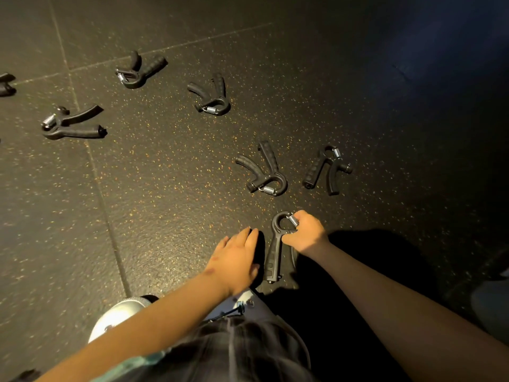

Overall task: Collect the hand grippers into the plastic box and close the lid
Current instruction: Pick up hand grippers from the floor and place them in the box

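Nearest the lens, low in the frame, the left hand point(237, 260) lies flat and open on the dark floor point(165, 188), holding nothing. Just right of it, the nearest hand gripper point(275, 249) runs lengthwise toward the top of the frame, spring end farthest. Right hand point(307, 234) is closed around that spring end, so it leads. Six more grippers seem scattered above; no plastic box is in view.
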